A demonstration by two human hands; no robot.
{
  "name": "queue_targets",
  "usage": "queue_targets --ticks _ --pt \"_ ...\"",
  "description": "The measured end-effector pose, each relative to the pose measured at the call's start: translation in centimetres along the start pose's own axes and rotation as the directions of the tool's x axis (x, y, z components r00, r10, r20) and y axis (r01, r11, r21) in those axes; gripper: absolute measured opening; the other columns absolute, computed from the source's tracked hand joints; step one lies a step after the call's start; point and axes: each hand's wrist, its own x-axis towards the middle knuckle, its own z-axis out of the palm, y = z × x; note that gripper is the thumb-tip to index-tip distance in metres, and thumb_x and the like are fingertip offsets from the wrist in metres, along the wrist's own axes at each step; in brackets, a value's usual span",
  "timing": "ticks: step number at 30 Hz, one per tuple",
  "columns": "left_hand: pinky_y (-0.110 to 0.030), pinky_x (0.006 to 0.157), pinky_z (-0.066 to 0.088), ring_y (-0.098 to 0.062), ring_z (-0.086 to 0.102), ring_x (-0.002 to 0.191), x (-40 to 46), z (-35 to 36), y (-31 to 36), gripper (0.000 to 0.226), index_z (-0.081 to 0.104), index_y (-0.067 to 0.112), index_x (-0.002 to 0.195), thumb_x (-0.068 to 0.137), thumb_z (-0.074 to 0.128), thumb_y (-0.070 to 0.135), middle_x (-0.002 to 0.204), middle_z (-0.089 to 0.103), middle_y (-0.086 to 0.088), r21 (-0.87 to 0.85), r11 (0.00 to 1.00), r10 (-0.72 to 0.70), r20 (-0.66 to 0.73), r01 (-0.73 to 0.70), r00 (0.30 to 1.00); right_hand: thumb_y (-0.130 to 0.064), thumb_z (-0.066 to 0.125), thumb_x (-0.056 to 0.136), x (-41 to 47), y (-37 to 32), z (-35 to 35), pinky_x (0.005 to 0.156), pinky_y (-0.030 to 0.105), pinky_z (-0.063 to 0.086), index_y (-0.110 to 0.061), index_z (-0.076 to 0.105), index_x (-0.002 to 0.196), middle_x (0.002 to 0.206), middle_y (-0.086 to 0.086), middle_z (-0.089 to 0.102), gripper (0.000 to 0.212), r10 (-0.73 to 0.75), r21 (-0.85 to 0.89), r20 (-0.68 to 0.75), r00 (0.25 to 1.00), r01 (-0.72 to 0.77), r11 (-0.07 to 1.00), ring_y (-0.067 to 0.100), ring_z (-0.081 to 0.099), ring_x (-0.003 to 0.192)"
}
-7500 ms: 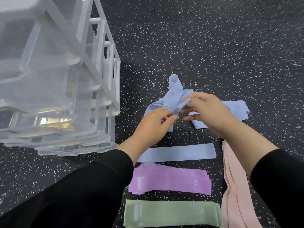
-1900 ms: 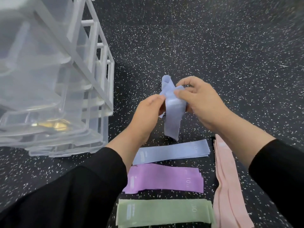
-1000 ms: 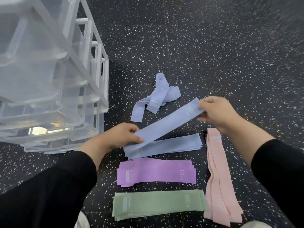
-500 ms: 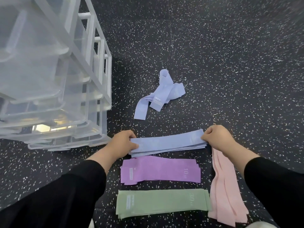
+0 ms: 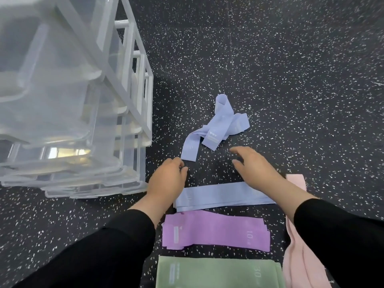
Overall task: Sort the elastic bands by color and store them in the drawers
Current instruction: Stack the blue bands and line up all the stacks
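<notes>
A loose tangle of blue bands [image 5: 216,127] lies on the floor ahead of me. Closer in, flat stacks lie in rows: blue bands [image 5: 224,196], purple bands [image 5: 216,231] and green bands [image 5: 216,273]. Pink bands [image 5: 297,246] run lengthwise at the right, partly under my right sleeve. My left hand [image 5: 166,179] hovers over the left end of the flat blue stack, fingers loosely curled, holding nothing. My right hand [image 5: 253,169] reaches toward the tangle with fingers spread and empty.
A clear plastic drawer unit [image 5: 68,113] in a white frame stands at the left, its drawers pulled out toward me. The floor [image 5: 291,80] is black rubber with white speckles.
Both hands laid the straightened blue band on the flat blue stack, let go of its ends, and moved forward toward the tangled blue bands.
</notes>
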Motion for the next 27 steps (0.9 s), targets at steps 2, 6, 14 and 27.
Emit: queue_targets --ticks 2,6,14,27 --pt "-0.040 0.079 0.054 -0.021 0.060 0.090 0.4 0.0 0.2 0.024 0.062 0.018 0.114 0.104 0.048 0.035 0.107 0.060 -0.001 0.003 1.000 0.024 -0.011 -0.024 1.000 -0.024 0.047 0.105 1.5 -1.2 0.5 0.087 0.026 0.045 -0.028 0.044 0.148 0.139 -0.004 0.050 0.044 0.028 0.096 0.086 0.996 -0.036 0.995 0.016 0.054 0.115" --pt "-0.041 0.078 0.054 -0.020 0.060 0.089 1.1 0.2 0.4 0.024 0.064 0.018 0.111 0.104 0.048 0.035 0.101 0.060 0.001 -0.040 0.997 0.057 -0.037 -0.059 0.998 -0.019 0.045 0.103 4.5 -2.8 0.9 0.057 0.023 0.036 -0.034 0.052 0.137 0.091 -0.007 0.051 0.038 0.178 0.367 0.175 0.968 -0.232 0.901 0.007 0.045 0.067" --pt "-0.035 0.077 0.051 -0.018 0.057 0.088 1.2 0.7 0.8 0.022 0.065 0.019 0.108 0.105 0.048 0.033 0.098 0.060 0.003 -0.094 0.992 0.080 -0.074 -0.087 0.994 -0.016 0.043 0.102 6.8 -4.8 1.9 0.078 0.030 0.045 -0.026 0.061 0.132 0.100 -0.006 0.057 0.036 0.402 0.707 0.176 0.898 -0.400 0.584 0.013 0.050 0.082" --pt "-0.032 0.080 0.050 -0.014 0.058 0.089 0.9 -0.4 1.4 0.022 0.066 0.021 0.111 0.105 0.049 0.033 0.101 0.061 0.006 -0.201 0.978 0.046 -0.022 -0.049 0.999 -0.008 0.061 0.098 5.9 -6.2 1.6 0.101 0.033 0.052 -0.008 0.070 0.099 0.110 0.008 0.074 0.009 0.360 0.965 0.139 0.922 -0.208 0.160 0.018 0.069 0.107"
